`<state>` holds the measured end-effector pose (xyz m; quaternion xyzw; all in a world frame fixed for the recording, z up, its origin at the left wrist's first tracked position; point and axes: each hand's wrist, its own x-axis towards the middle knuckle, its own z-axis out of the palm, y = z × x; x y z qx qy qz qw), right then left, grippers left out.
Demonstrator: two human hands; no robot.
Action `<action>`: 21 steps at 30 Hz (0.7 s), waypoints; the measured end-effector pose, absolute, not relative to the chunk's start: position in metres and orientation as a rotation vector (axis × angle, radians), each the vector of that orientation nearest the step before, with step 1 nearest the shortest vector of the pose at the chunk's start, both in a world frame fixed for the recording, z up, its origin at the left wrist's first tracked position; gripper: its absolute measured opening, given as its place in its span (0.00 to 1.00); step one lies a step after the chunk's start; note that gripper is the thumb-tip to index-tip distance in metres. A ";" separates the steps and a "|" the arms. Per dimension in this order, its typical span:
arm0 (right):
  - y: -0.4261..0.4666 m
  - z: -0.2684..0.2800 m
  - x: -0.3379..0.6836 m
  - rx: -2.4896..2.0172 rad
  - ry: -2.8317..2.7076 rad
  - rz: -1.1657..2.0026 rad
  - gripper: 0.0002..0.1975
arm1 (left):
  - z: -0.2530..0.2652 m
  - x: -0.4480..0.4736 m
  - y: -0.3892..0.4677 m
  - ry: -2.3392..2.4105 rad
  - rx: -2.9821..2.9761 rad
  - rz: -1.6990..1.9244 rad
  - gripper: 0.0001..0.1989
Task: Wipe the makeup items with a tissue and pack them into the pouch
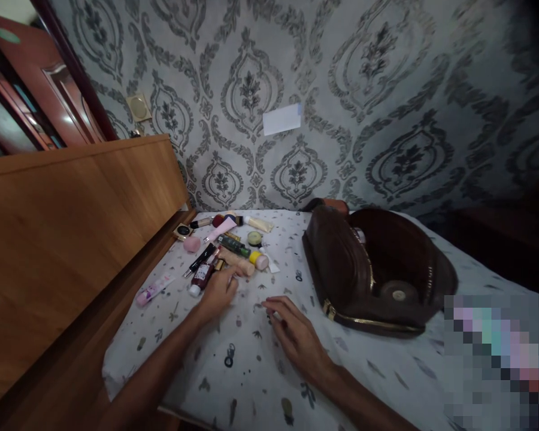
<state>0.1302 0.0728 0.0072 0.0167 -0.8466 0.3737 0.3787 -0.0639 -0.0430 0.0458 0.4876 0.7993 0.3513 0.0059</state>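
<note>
Currently, left hand (219, 294) at smooth beige tube (236, 261), can't tell its grip, tube between dark-red bottle (202, 276) and yellow-ringed jar (259, 260), leaf-print sheet (260, 386), right hand (299, 338) curved, loosely spread, gaping brown bag (339, 263), metal zip (377, 325).

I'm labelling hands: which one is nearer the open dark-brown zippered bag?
Right. The right hand is left of the bag, nearer the camera; the left hand is farther left, by the beige cylindrical container.

Clockwise from mid-view: one white rectangle (282, 120) at twelve, one brown bag (335, 257) at four, one right hand (299, 338) between five and six, one left hand (219, 294) at seven. Toward eight: one dark red bottle (202, 275), one pale yellow tube (260, 224), one beige cylinder (239, 263), others too crowded to count.
</note>
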 end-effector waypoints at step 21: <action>0.072 0.015 0.133 -0.031 -2.203 1.064 0.12 | 0.074 -0.259 -0.074 3.326 0.367 0.592 0.22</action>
